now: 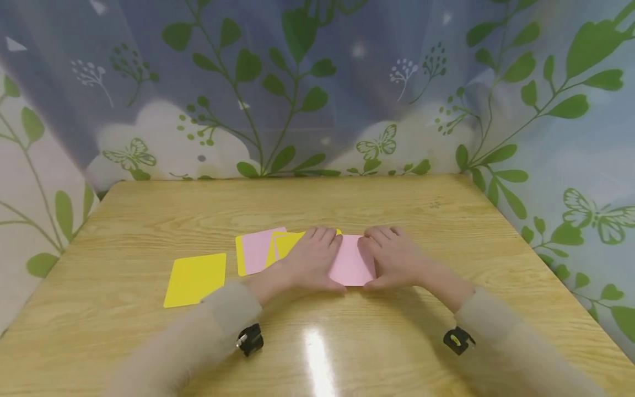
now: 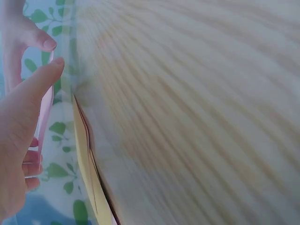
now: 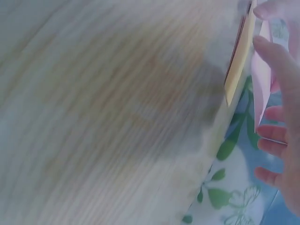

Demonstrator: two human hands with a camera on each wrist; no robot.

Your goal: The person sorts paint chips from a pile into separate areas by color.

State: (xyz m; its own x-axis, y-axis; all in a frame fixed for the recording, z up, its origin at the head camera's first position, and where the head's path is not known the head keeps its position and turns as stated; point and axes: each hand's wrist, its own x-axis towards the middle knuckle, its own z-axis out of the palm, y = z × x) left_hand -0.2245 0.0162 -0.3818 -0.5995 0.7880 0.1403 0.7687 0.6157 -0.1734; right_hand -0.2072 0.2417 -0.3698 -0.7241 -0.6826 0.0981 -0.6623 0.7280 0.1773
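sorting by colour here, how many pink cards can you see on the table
2 in view: one pink card held between the left hand and right hand, one pink card in the overlapping pile left of them. More may lie hidden under the hands.

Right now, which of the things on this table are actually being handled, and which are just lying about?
In hand:
- pink card, held at its edges by the left hand and right hand

Lying about:
- overlapping pink and yellow cards under and beside the left hand
- single yellow card apart on the left
- wooden table
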